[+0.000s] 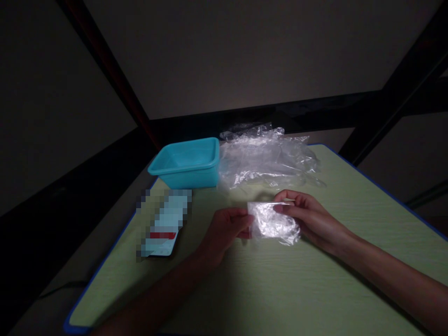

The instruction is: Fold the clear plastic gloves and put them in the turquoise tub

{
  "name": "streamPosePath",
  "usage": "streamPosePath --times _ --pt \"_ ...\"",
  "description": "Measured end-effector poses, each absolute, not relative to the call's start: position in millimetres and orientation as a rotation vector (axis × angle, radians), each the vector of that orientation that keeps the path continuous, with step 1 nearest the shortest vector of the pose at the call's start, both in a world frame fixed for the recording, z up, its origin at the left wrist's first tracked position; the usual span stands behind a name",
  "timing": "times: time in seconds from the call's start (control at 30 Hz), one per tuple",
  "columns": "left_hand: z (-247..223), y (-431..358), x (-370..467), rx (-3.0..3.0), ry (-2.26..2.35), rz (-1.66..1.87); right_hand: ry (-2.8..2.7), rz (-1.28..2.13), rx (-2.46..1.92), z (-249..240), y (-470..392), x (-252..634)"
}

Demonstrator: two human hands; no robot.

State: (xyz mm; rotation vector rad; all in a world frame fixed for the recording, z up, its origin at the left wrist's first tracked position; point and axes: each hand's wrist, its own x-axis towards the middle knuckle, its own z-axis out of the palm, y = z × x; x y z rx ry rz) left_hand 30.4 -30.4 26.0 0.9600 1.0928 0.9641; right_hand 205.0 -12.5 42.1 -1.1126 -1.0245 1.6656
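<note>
Between my two hands is a small clear plastic bag (273, 224), crinkled and shiny, with a straight upper edge. My left hand (227, 228) pinches its left side between thumb and fingers. At the upper right of the bag, my right hand (308, 217) grips with the thumb in front and fingers behind. Glare hides whether anything lies inside the bag. Behind my hands, a loose heap of clear plastic bags (266, 156) covers the far part of the table.
A turquoise plastic basin (206, 176) stands at the far left, touching the heap. Nearer on the left lies a phone (171, 219), its screen partly blurred out. The pale green table (280, 289) has a blue rim. A wall rises behind it.
</note>
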Motion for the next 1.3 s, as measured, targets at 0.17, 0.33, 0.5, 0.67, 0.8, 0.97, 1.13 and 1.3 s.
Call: streamPosePath --times 0.17,0.33,0.5,0.67,0.8,0.97,1.13,1.3 --pt "26.7 -31.1 30.7 0.99 1.16 0.944 -1.172 1.68 -1.142 38.6 -11.3 209.2" --pt "26.7 -32.6 32.7 1.042 1.127 0.907 -1.329 1.717 -1.165 35.4 -11.1 211.4" --pt "30.2 -34.7 33.9 1.082 1.067 0.835 -1.434 1.739 -1.133 38.2 -11.6 211.6" --pt "32.9 -35.2 35.8 1.024 1.055 0.836 -1.514 1.761 -1.112 40.2 -13.8 210.4" --pt "33.6 -36.0 38.0 1.043 1.092 0.843 -1.564 1.785 -1.095 39.0 -16.1 209.3" --pt "32.0 -36.2 39.5 1.157 1.112 0.821 -1.588 1.818 -1.054 37.6 -16.7 209.0" --pt "26.8 -36.0 38.4 1.226 1.088 0.818 -1.572 1.839 -1.074 37.7 -16.6 207.6" --pt "24.5 -36.8 37.3 1.269 1.101 0.837 -1.543 1.825 -1.119 36.3 -16.9 207.3"
